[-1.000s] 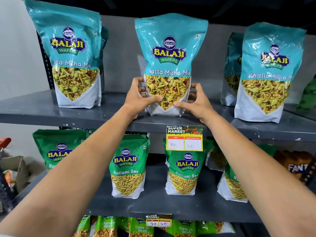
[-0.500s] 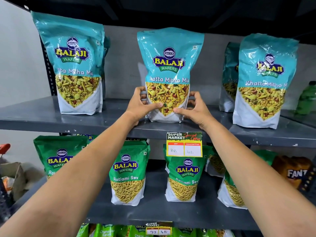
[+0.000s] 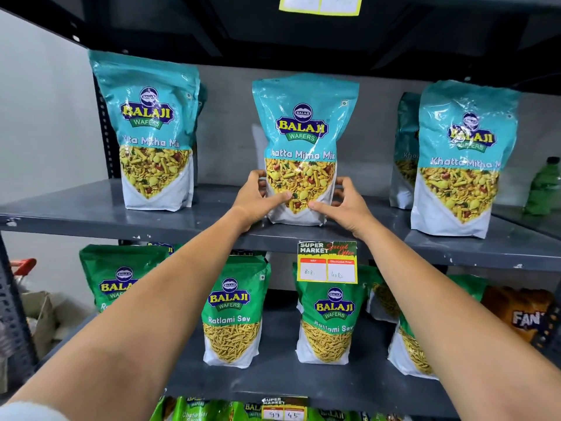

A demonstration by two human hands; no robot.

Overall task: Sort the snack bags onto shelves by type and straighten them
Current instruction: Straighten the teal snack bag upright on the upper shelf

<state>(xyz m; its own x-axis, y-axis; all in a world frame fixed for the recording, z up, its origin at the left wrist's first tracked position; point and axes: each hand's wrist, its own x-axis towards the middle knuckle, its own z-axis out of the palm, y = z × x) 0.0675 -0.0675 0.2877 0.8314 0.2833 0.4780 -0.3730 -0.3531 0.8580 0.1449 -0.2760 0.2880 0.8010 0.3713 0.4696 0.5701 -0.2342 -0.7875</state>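
A teal Khatta Mitha Mix bag stands upright in the middle of the upper grey shelf. My left hand grips its lower left side and my right hand grips its lower right side, thumbs across the front. Another teal bag stands at the left, and one more at the right with a further bag behind it. On the shelf below stand green Ratlami Sev bags.
A price label hangs on the upper shelf's front edge. A green bottle stands at the far right. An orange Fanta pack sits on the lower shelf's right. More green bags fill the bottom shelf. A cardboard box lies at the left.
The view has tilted upward, so the shelves sit lower in frame. Both hands keep their hold on the middle teal bag, which stands a little straighter.
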